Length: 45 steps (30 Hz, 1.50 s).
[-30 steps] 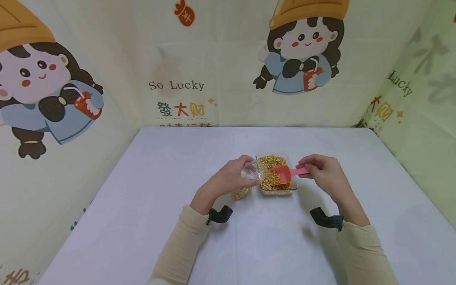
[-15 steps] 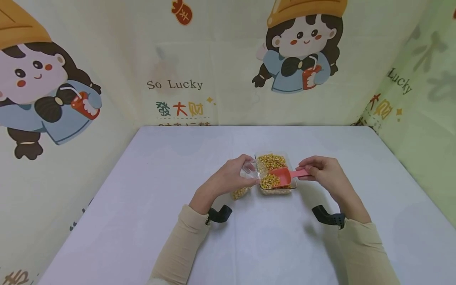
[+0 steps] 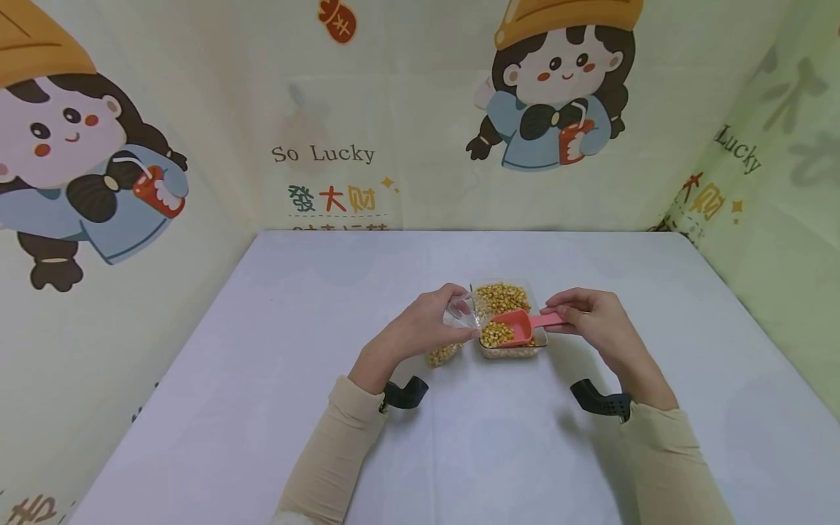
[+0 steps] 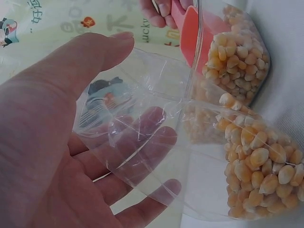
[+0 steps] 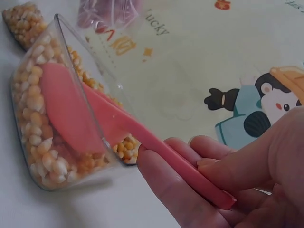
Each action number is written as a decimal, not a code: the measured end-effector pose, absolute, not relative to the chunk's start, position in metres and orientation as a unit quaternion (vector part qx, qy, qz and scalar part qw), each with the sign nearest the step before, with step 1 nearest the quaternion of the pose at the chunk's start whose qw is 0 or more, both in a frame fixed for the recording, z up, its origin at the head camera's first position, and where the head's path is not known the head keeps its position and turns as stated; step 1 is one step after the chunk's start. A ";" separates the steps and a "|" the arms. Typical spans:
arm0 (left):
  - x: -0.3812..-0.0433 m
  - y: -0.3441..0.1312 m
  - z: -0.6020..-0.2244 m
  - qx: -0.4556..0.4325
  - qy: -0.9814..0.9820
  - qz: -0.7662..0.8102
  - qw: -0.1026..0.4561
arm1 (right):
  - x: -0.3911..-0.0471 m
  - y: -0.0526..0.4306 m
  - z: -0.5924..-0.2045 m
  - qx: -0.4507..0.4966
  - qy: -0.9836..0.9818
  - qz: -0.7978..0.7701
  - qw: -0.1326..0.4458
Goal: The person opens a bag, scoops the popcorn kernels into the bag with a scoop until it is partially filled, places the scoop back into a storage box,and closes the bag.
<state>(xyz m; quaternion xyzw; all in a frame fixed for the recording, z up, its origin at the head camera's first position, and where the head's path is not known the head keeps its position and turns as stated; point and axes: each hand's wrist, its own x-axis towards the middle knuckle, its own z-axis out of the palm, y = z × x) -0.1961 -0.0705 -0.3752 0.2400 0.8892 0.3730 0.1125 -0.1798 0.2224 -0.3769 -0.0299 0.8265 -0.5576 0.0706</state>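
My left hand (image 3: pixel 426 321) holds the mouth of a clear plastic bag (image 4: pixel 152 109) wide, thumb on one side and fingers spread along the other. Corn kernels (image 4: pixel 266 166) fill the bag's bottom, which rests on the table beside a clear rectangular container (image 5: pixel 71 42). That container holds more dried corn kernels (image 3: pixel 504 297). My right hand (image 3: pixel 587 317) pinches the handle of a pink scoop (image 5: pixel 156 142) between thumb and fingers. The scoop's bowl is sunk among the container's kernels, seen through its wall in the right wrist view, with kernels heaped at its front lip.
A white table (image 3: pixel 328 292) spreads around the container and bag. Behind it hangs a printed cloth (image 3: pixel 433 109) with cartoon figures, continuing along both sides. Black wrist mounts (image 3: pixel 407 394) sit on both forearms.
The scoop has shifted slightly left and toward the near end of the container, the right hand moving with it. The left hand and bag have stayed nearly still.
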 end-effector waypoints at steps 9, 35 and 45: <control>-0.196 -0.070 -0.377 0.237 0.890 0.373 0.113 | -0.177 0.219 -0.371 -0.029 0.823 -0.563 0.066; -0.199 -0.071 -0.376 0.235 0.889 0.376 0.118 | -0.183 0.236 -0.384 -0.011 0.801 -0.589 0.107; -0.198 -0.071 -0.376 0.236 0.888 0.375 0.120 | -0.186 0.246 -0.393 0.002 0.749 -0.648 0.136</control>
